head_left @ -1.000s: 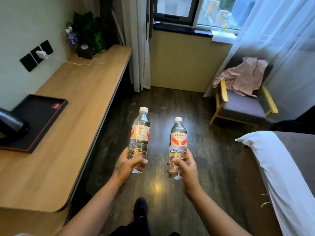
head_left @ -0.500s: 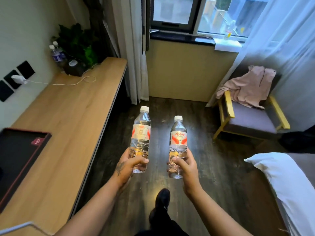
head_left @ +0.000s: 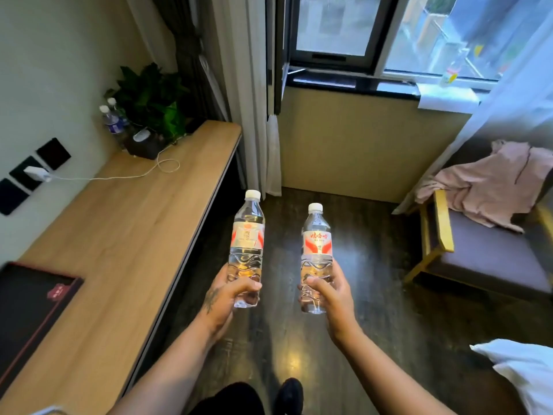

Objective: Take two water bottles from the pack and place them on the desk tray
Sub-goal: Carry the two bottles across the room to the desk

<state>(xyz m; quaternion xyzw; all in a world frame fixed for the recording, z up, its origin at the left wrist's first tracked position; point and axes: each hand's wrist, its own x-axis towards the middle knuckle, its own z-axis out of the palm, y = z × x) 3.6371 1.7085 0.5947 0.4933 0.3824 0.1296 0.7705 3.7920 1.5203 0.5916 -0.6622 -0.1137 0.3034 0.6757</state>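
I hold two clear water bottles upright over the dark floor, each with a white cap and a red-and-white label. My left hand [head_left: 227,298] grips the lower part of the left bottle [head_left: 247,238]. My right hand [head_left: 329,295] grips the lower part of the right bottle [head_left: 316,247]. The black desk tray with a red rim [head_left: 64,295] lies on the wooden desk [head_left: 128,241] at the lower left, partly cut off by the frame edge. Both bottles are to the right of the desk's edge.
At the desk's far end stand a potted plant [head_left: 152,103] and two other bottles [head_left: 112,121]; a white charger cable [head_left: 119,175] trails across the desk. An armchair with pink cloth [head_left: 484,223] is at the right, a bed corner [head_left: 520,372] at the lower right.
The view has shifted forward and up; the tray has slid toward the lower left edge, and the dark object on it has left the frame. Both hands keep the bottles upright as before.
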